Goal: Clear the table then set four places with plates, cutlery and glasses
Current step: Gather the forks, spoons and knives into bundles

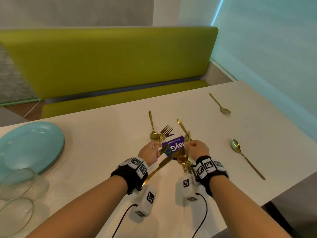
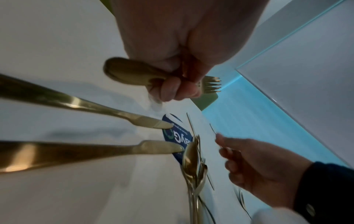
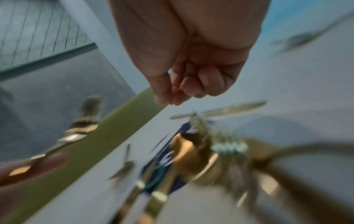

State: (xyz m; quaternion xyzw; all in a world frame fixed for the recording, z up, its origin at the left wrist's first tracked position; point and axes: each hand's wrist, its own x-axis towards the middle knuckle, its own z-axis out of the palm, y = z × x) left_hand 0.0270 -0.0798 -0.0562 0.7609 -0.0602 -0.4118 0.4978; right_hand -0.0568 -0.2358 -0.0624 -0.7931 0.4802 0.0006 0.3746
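At frame centre, a gold fork is gripped by the left hand; a cutlery bundle is clutched by the right hand.

The right wrist view is smeared with motion blur: the cutlery bundle at lower centre is a gold mass whose pieces cannot be counted, and a dark streak at upper right cannot be identified. In the head view the plates run off the left edge, and the glasses at lower left are cut by it too. The sticker at centre is half covered by the hands and cutlery, its wording incomplete. In the left wrist view two knives leave the left edge, handles unseen, and the left hand hides the fork stem.
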